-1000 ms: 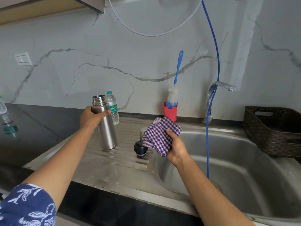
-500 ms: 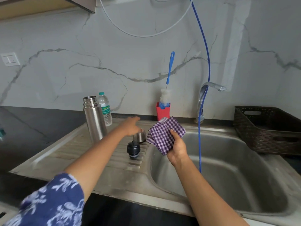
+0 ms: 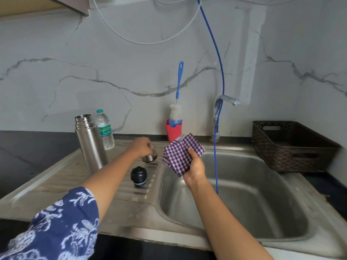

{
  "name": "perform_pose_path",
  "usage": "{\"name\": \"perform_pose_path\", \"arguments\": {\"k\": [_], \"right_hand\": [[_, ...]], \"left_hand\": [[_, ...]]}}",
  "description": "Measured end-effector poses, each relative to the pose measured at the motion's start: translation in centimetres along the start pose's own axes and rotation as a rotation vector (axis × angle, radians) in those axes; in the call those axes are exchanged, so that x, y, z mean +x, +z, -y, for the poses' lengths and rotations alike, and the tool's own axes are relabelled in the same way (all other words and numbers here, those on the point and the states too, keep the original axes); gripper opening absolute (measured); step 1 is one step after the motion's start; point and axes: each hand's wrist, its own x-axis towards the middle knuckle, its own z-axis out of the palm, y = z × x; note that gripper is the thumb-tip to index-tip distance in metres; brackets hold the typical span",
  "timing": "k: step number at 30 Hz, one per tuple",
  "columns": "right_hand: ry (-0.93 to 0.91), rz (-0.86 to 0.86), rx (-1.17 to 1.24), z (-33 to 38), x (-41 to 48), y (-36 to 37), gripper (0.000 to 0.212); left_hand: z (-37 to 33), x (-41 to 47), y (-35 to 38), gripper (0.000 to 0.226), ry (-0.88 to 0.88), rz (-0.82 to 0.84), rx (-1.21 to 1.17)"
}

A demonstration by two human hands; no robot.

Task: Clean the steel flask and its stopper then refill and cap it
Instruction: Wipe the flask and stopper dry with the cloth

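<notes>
The steel flask (image 3: 90, 143) stands upright and uncapped on the ribbed drainboard (image 3: 56, 184), with nothing touching it. Its black stopper (image 3: 138, 176) stands on the drainboard near the sink's left rim. Behind the stopper, my left hand (image 3: 141, 147) grips the small steel cup lid (image 3: 150, 158) from above. My right hand (image 3: 194, 168) holds a purple checked cloth (image 3: 181, 152) over the left edge of the sink basin (image 3: 244, 194).
A plastic water bottle (image 3: 104, 128) stands behind the flask. A blue bottle brush (image 3: 177, 102) sits in a red holder (image 3: 173, 131) by the wall. The tap (image 3: 223, 102) and a hanging blue hose (image 3: 218, 128) are over the basin. A dark basket (image 3: 289, 147) is at the right.
My left hand let go of the flask, moved right across the drainboard and closed on the steel cup lid. My right hand kept hold of the cloth.
</notes>
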Motion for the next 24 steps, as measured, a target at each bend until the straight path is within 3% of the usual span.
{"name": "perform_pose_path", "arguments": {"k": [3,7,11,14,18,24], "right_hand": [[-0.089,-0.053,0.013,2.9,0.1,-0.4,0.03],[-0.256,-0.129,-0.058,7.5,-0.5,-1.8,0.033],[-0.366,-0.17,-0.267,10.9,-2.5,-4.2,0.033],[-0.42,-0.13,-0.417,12.4,-4.1,-5.7,0.032],[-0.484,-0.072,-0.743,13.5,-5.0,-7.7,0.02],[-0.657,-0.018,-1.252,14.6,-5.6,-10.0,0.038]], "left_hand": [[-2.2,-2.2,-0.4,0.035,0.039,-0.01,-0.474],[-6.0,-5.2,0.9,0.015,-0.066,0.205,-1.193],[-8.9,-6.8,2.9,0.025,-0.197,0.421,-1.699],[-10.3,-7.3,4.2,0.042,-0.202,0.526,-1.675],[-11.7,-7.8,5.7,0.044,-0.188,0.606,-1.581],[-12.5,-8.4,8.5,0.043,-0.218,0.649,-1.585]]}}
